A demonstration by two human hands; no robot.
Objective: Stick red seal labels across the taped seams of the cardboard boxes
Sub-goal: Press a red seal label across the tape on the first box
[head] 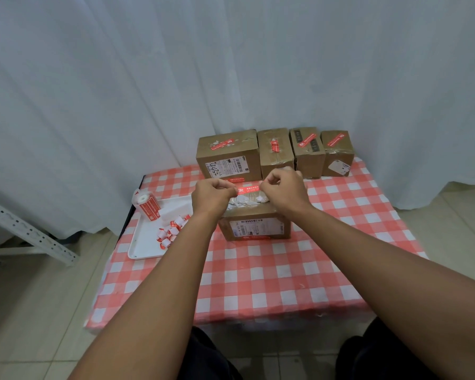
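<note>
A red seal label (249,189) is stretched flat between my two hands, just above the top of a small cardboard box (255,226) in the middle of the table. My left hand (213,196) pinches the label's left end, and my right hand (283,189) pinches its right end. The box top shows torn white paper and tape beneath the label. Whether the label touches the box cannot be told. Several more cardboard boxes (228,154) stand in a row at the back, each with a red label on top.
A white tray (146,242) at the left holds a roll of red labels (146,205) and several curled backing scraps (173,231). The table wears a red-and-white checked cloth (272,278). White curtains hang behind; a metal rack leg (30,231) stands on the floor at left.
</note>
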